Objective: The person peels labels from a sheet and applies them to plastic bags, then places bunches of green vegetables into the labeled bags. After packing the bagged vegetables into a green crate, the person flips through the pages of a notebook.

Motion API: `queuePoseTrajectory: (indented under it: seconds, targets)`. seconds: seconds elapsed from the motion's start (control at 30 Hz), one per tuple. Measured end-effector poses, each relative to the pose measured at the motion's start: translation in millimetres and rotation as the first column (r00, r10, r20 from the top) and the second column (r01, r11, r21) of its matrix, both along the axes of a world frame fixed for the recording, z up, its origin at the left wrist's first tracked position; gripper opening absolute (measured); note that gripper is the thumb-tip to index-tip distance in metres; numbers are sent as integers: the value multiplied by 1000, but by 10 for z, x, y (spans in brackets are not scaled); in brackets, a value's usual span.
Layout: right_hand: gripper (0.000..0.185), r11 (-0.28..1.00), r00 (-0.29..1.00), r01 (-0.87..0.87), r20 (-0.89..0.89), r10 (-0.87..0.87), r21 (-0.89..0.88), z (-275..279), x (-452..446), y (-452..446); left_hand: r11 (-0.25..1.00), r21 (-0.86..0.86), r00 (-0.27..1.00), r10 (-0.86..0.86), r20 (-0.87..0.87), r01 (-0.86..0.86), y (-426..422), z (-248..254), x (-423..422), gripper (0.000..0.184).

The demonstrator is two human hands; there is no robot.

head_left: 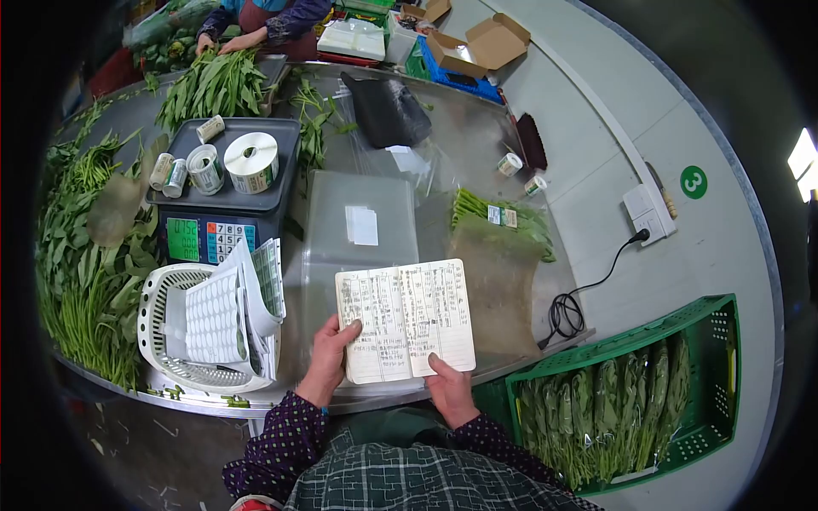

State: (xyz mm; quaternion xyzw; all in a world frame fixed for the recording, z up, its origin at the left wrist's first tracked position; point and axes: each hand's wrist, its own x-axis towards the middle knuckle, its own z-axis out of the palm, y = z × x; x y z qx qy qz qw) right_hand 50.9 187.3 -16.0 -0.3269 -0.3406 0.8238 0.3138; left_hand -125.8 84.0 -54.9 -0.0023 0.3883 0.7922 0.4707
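An open notebook (405, 319) with handwritten lists on both pages is held up in front of me over the table's near edge. My left hand (328, 358) grips its left side, thumb on the page. My right hand (450, 387) holds the lower right edge, thumb on the paper. Beyond the notebook lies a stack of clear plastic bags (328, 204), with small white papers (361, 226) on top. To the left, a white basket (152, 315) contains label sheets (217, 319).
A digital scale (192, 234) bears label rolls (251, 162). Loose leafy greens (85, 281) cover the table's left side. A bagged bunch (503, 217) lies right. A green crate (724, 383) holds bagged greens. Another person's hands (234, 41) handle greens at the back.
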Motion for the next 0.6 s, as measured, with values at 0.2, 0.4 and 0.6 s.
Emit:
queuePoseTrajectory:
  seconds: [0.2, 0.4, 0.6]
  targets:
    - [52, 999, 1000, 20, -15, -21, -33, 29, -23, 1, 1000, 24, 1000, 8, 12, -8, 7, -6, 2, 28]
    - [52, 999, 1000, 23, 2, -23, -34, 11, -34, 23, 999, 51, 1000, 10, 18, -11, 32, -65, -2, 29]
    - [52, 1000, 1000, -11, 21, 11, 1, -19, -41, 36, 1000, 15, 1000, -4, 29, 3, 40, -80, -27, 30]
